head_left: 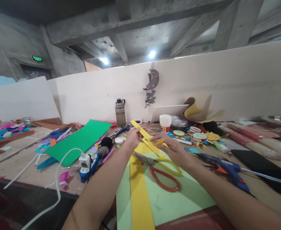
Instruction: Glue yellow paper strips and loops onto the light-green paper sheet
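Note:
My left hand (133, 139) pinches a narrow yellow strip (141, 128) that slants down to the right, above the work surface. The fingers of my right hand (172, 147) close on its lower end, where a bit of yellow shows between them. Another yellow strip (152, 147) lies just below my hands. Open-bladed scissors (152, 160) with one yellow and one red handle rest in front of them. Under the scissors, a broad yellow sheet (140, 195) runs across a pale green sheet (176, 201).
A green sheet (83, 140), a power strip (87, 171) with a white cable and a bottle (120, 113) are at left. Rightward are a paper cup (165, 124), round decorated pieces (200, 136), a blue glue gun (231, 167) and a black flat item (262, 171).

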The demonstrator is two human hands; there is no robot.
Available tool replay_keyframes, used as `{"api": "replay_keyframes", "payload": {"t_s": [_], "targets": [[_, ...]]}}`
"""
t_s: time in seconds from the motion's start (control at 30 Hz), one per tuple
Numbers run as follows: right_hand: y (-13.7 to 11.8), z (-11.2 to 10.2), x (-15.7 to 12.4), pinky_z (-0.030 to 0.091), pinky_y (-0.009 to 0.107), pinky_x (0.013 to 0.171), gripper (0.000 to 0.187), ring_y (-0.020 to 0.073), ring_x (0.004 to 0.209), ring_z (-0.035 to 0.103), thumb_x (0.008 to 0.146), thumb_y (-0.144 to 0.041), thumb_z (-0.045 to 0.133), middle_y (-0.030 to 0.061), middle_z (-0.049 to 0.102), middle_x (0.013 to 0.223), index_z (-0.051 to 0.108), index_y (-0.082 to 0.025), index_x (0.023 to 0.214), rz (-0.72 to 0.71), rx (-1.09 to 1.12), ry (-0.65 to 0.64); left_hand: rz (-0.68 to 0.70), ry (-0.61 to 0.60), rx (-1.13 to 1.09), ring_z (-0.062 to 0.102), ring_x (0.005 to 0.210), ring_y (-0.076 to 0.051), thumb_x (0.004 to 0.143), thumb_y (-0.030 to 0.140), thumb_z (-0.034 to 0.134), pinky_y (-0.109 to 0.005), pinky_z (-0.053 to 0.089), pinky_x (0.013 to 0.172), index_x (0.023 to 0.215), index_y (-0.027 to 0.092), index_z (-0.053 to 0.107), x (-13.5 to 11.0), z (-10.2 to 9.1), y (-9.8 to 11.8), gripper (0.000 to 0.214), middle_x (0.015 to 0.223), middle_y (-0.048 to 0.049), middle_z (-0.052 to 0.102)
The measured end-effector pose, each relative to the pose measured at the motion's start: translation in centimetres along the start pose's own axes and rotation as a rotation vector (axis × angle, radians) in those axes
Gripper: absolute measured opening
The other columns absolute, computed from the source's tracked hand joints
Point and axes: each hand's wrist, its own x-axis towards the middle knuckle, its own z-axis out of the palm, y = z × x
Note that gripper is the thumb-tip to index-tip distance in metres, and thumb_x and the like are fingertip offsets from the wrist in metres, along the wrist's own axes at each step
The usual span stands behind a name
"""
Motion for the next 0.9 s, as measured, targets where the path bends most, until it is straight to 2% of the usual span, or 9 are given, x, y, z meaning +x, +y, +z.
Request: {"api": "replay_keyframes", "payload": {"t_s": [0.1, 0.17, 0.23, 0.33, 0.43, 0.53, 0.63, 0.77, 0.9], "targets": [[-0.2, 0.4, -0.2, 0.041, 0.035, 0.089, 0.023, 0.0205, 0.095, 0.060, 0.092, -0.034, 0.046, 0.0042, 0.067, 0.094, 0.066, -0.024, 0.088, 0.092, 0.067, -0.050, -0.002, -0.103, -0.111, 0.065, 0.072, -0.014, 0.086, 0.010, 0.044, -0.028, 0.052, 0.069, 0.098, 0.016, 0.055, -0.7, 0.8, -0.1, 0.017, 0.080, -0.0061, 0.067], [0.0, 0.5, -0.1, 0.042, 0.033, 0.083, 0.026, 0.0197, 0.085, 0.060, 0.091, -0.037, 0.046, 0.0031, 0.067, 0.085, 0.065, -0.022, 0.082, 0.150, 0.096, -0.010, -0.006, -0.174, -0.177, 0.061, 0.061, -0.012, 0.090, 0.015, 0.042, -0.025, 0.049, 0.062, 0.103, 0.017, 0.055, -1.0, 1.3, -0.2, 0.019, 0.072, -0.0029, 0.062], [0.4, 0.6, 0.2, 0.041, 0.032, 0.079, 0.026, 0.0185, 0.079, 0.057, 0.089, -0.041, 0.049, 0.0019, 0.065, 0.078, 0.062, -0.021, 0.078, 0.218, 0.138, 0.049, -0.021, -0.251, -0.212, 0.052, 0.051, -0.009, 0.093, 0.030, 0.042, -0.021, 0.043, 0.052, 0.106, 0.017, 0.056, -1.3, 1.7, -0.2, 0.023, 0.064, 0.0002, 0.055], [1.2, 0.5, 0.6, 0.040, 0.030, 0.074, 0.028, 0.0161, 0.071, 0.054, 0.086, -0.044, 0.053, 0.0005, 0.063, 0.069, 0.061, -0.020, 0.074, 0.315, 0.271, 0.111, -0.049, -0.387, -0.217, 0.043, 0.046, -0.009, 0.089, 0.055, 0.039, -0.022, 0.036, 0.045, 0.105, 0.013, 0.060, -1.5, 1.8, -0.3, 0.049, 0.058, 0.0012, 0.046], [1.8, 0.3, 0.8, 0.040, 0.028, 0.069, 0.031, 0.0135, 0.064, 0.052, 0.081, -0.048, 0.059, -0.0008, 0.058, 0.062, 0.059, -0.020, 0.070, 0.376, 0.484, 0.161, -0.061, -0.464, -0.184, 0.042, 0.048, -0.010, 0.084, 0.064, 0.040, -0.022, 0.035, 0.046, 0.096, 0.010, 0.063, -1.6, 1.8, -0.3, 0.061, 0.058, 0.0007, 0.043], [2.0, 0.1, 1.0, 0.040, 0.027, 0.064, 0.034, 0.0121, 0.060, 0.050, 0.074, -0.051, 0.067, -0.0009, 0.057, 0.061, 0.058, -0.019, 0.065, 0.437, 0.636, 0.199, -0.055, -0.476, -0.130, 0.042, 0.051, -0.008, 0.086, 0.054, 0.048, -0.021, 0.036, 0.049, 0.078, 0.011, 0.060, -1.5, 1.6, -0.4, 0.045, 0.061, 0.0008, 0.042], [1.7, -0.3, 1.2, 0.039, 0.027, 0.063, 0.037, 0.0119, 0.059, 0.051, 0.070, -0.052, 0.069, -0.0005, 0.057, 0.060, 0.057, -0.018, 0.062, 0.475, 0.675, 0.207, -0.037, -0.501, -0.128, 0.043, 0.052, -0.007, 0.087, 0.041, 0.053, -0.020, 0.037, 0.052, 0.068, 0.014, 0.052, -1.2, 1.3, -0.5, 0.033, 0.062, 0.0020, 0.041], [1.7, -1.0, 1.4, 0.038, 0.027, 0.063, 0.039, 0.0108, 0.057, 0.049, 0.072, -0.052, 0.067, -0.0004, 0.056, 0.057, 0.056, -0.017, 0.057, 0.480, 0.612, 0.167, -0.016, -0.514, -0.089, 0.039, 0.048, -0.006, 0.088, 0.035, 0.053, -0.019, 0.035, 0.049, 0.072, 0.015, 0.053, -0.9, 0.7, -0.4, 0.026, 0.059, 0.0034, 0.041], [2.0, -1.3, 1.5, 0.036, 0.026, 0.057, 0.036, 0.0095, 0.051, 0.045, 0.067, -0.050, 0.072, -0.0036, 0.052, 0.052, 0.056, -0.018, 0.063, 0.521, 0.629, 0.156, -0.039, -0.514, 0.038, 0.028, 0.040, -0.004, 0.088, 0.033, 0.054, -0.017, 0.027, 0.043, 0.074, 0.014, 0.056, -0.8, 0.3, -0.3, 0.023, 0.050, 0.0063, 0.031]]}}
